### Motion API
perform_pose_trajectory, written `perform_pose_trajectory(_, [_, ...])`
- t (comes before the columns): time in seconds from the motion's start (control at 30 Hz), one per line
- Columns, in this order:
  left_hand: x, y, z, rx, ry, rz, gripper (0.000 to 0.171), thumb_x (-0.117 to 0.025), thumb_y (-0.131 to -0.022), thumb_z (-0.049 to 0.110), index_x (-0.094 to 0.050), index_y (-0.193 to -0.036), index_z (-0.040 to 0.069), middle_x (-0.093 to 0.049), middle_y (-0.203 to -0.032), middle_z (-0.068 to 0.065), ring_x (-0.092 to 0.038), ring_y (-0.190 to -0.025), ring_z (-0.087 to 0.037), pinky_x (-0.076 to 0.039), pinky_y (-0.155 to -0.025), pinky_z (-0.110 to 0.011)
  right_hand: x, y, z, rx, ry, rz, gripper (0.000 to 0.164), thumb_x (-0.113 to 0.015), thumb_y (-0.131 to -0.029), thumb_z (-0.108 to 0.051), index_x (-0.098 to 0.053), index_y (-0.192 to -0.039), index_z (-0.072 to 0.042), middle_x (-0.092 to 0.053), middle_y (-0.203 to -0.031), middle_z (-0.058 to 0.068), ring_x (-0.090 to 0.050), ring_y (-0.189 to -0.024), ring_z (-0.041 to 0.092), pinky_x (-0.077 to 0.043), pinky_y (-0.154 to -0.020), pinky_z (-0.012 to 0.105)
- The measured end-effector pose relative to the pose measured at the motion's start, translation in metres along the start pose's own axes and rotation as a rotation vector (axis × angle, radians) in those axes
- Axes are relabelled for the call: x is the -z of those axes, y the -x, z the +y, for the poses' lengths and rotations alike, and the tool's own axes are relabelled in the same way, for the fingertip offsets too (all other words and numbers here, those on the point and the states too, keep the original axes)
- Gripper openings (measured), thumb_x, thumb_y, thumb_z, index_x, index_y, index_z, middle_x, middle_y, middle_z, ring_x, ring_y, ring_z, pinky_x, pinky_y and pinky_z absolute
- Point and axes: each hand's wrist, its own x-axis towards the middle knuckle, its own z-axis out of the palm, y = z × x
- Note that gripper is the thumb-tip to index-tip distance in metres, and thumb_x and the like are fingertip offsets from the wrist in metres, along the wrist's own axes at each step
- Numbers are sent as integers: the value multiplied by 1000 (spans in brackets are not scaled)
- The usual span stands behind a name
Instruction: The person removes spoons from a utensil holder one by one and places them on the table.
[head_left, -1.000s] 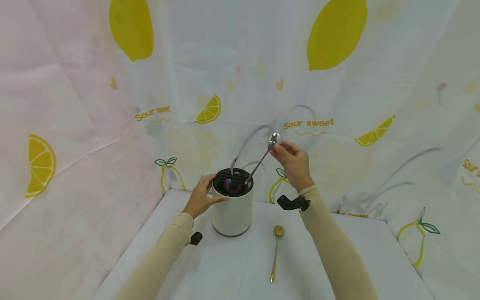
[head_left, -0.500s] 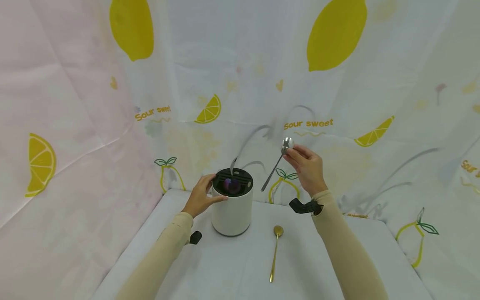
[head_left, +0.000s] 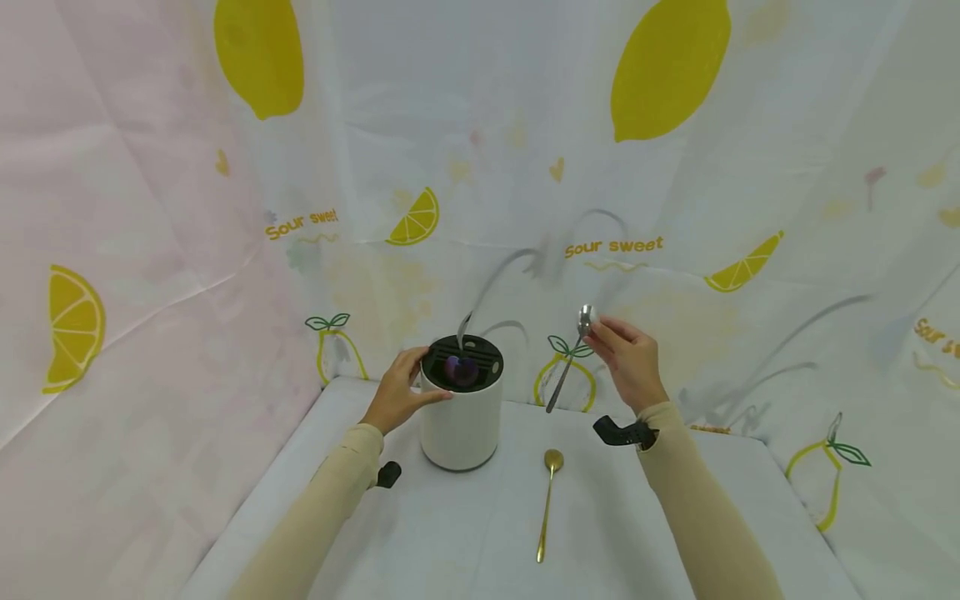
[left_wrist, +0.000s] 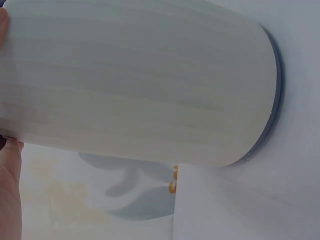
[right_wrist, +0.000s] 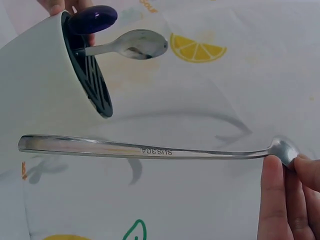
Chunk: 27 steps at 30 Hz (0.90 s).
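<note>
Right hand: pinches stainless-steel spoon by its bowl, handle (stamped SUS304) slanting down-left | Spoon: aloft over bench, right of white utensil holder, apart | Left hand: grips holder near its top

White canister, black lid, silver spoon, gold spoon, lemon-patterned backdrop

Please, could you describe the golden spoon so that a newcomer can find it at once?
On the white table, find the white container. The golden spoon lies to its right, a little nearer the viewer. Unlike the silver spoon held in the right hand, it is golden and rests on the table.
</note>
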Motion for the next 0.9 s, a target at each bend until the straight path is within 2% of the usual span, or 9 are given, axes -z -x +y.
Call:
perform_pose_trajectory(0.2, [-1, 0, 1, -3, 17, -5, 96, -87, -68, 41, -42, -143, 0, -42, -140, -14, -42, -134, -26, -36, -111, -29, 19, 9, 8, -40, 22, 38, 25, -64, -90, 7, -60, -112, 17, -69, -103, 12, -70, -93, 21, -56, -90, 32])
perform_pose_trajectory(0.5, [-2, 1, -2, -33, 5, 12, 95, -87, -70, 37, -42, -143, -1, -42, -141, -15, -42, -134, -28, -36, -111, -30, 44, 22, 22, -171, 84, 118, 39, -62, -93, 4, -49, -126, 20, -68, -105, 12, -69, -97, 21, -54, -93, 31])
perform_pose_trajectory(0.63, [-2, 0, -2, -43, 12, 19, 94, -87, -69, 36, -42, -143, -2, -42, -141, -16, -42, -134, -28, -36, -111, -30, 54, 29, 27, -191, 102, 130, 33, -60, -94, 4, -53, -123, 18, -67, -105, 11, -68, -97, 20, -54, -93, 31])
perform_pose_trajectory(0.8, [-2, 1, -2, -32, 8, 20, 95, -87, -69, 37, -42, -143, -1, -42, -142, -15, -41, -135, -26, -36, -111, -28, 65, 38, 37, -240, 143, 153, 40, -59, -95, 3, -46, -130, 20, -66, -105, 11, -69, -96, 19, -53, -94, 31])
perform_pose_trajectory(0.9, [-1, 1, -1, -32, 11, 24, 94, -88, -69, 35, -42, -143, 0, -42, -141, -15, -42, -134, -27, -37, -111, -29, 71, 42, 44, -261, 171, 184, 37, -59, -94, 5, -48, -127, 19, -66, -100, 10, -69, -93, 19, -54, -94, 32])
